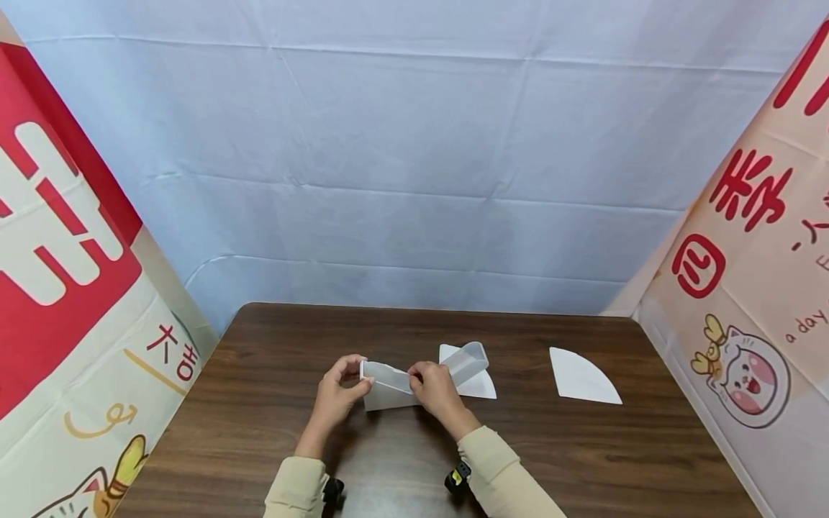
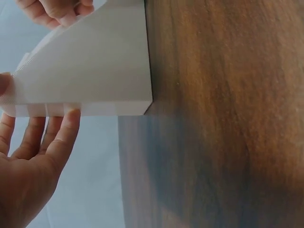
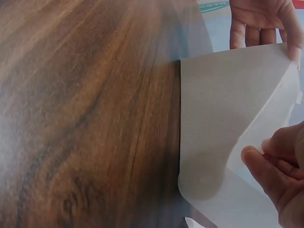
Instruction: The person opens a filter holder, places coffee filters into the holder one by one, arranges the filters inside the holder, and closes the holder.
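Observation:
A whitish open-topped holder (image 1: 391, 398) with a sloping upper edge stands on the table; one side panel (image 2: 90, 66) looks smooth and a finely ribbed side (image 3: 218, 104) faces the right wrist camera. My left hand (image 1: 337, 392) grips its tall left end, thumb on the near side and fingers against the end wall. Partway along the sloping rim, my right hand (image 1: 435, 388) pinches with thumb and forefinger; whether it takes only the rim or something thin inside is hard to tell. Beyond that hand, the low rounded end (image 1: 471, 360) shows.
A white fan-shaped sheet (image 1: 479, 387) lies on the table behind the holder's right end, partly covered. Another fan-shaped sheet (image 1: 583, 375) lies farther right. The brown wooden table (image 1: 259, 403) meets a pale cloth backdrop (image 1: 414, 237), with printed cloths on both sides.

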### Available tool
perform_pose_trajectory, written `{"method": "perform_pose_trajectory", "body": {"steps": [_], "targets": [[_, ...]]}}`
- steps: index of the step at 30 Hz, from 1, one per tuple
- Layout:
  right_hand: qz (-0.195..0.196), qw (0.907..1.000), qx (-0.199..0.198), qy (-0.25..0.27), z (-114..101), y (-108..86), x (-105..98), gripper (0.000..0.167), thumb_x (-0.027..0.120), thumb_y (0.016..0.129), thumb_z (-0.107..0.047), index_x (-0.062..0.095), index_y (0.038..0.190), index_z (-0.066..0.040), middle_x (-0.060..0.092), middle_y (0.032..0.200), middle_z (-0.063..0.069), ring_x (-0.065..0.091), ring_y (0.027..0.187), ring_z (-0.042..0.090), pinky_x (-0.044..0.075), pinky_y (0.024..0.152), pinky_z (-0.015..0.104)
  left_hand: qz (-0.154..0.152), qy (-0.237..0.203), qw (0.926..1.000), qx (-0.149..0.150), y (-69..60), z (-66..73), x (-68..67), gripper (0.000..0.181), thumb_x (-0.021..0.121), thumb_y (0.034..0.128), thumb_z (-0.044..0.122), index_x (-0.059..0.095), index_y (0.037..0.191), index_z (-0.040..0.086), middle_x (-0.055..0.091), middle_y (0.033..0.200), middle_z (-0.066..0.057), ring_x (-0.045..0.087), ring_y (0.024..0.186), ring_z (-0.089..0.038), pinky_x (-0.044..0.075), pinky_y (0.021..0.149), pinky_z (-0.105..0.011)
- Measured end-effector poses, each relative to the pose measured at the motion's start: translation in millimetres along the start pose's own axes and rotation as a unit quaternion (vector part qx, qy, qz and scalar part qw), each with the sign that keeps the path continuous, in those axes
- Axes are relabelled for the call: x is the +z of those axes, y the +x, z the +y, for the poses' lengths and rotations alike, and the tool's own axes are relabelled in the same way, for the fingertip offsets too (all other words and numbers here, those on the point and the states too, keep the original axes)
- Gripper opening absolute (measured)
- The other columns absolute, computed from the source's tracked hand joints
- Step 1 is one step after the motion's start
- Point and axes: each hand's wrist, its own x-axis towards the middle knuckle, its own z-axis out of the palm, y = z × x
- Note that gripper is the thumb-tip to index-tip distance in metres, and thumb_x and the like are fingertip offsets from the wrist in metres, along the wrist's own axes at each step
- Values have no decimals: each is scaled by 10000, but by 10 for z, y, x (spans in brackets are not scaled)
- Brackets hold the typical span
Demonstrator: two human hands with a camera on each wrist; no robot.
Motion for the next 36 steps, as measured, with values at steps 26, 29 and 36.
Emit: {"method": "perform_pose_trajectory", "body": {"steps": [26, 29, 36], "targets": [[-306, 9992, 241, -40, -32, 23, -62, 119, 664, 716, 15, 667, 810, -57, 604, 701, 0, 546, 628, 129, 451, 573, 259, 159, -137, 9993, 321, -41, 6, 40, 335, 698, 779, -49, 588, 1095, -70, 634, 948, -190, 590, 907, -333, 413, 837, -576], [-627, 9974, 368, -7, -99, 29, -175, 201, 676, 746, -29, 665, 947, -45, 613, 813, 41, 551, 684, 151, 458, 604, 287, 215, -152, 9993, 266, -50, 21, 53, 325, 690, 775, -59, 590, 1084, -68, 630, 935, -201, 588, 892, -338, 415, 831, -577], [-1444, 9799, -130, -1368, -288, 95, -498, 401, 733, 775, -235, 631, 1129, -78, 620, 1016, 110, 592, 809, 256, 486, 596, 376, 365, -10, 9991, 223, -54, 39, 69, 327, 687, 762, -64, 600, 1076, -34, 641, 916, -176, 596, 869, -303, 454, 809, -514]]}}
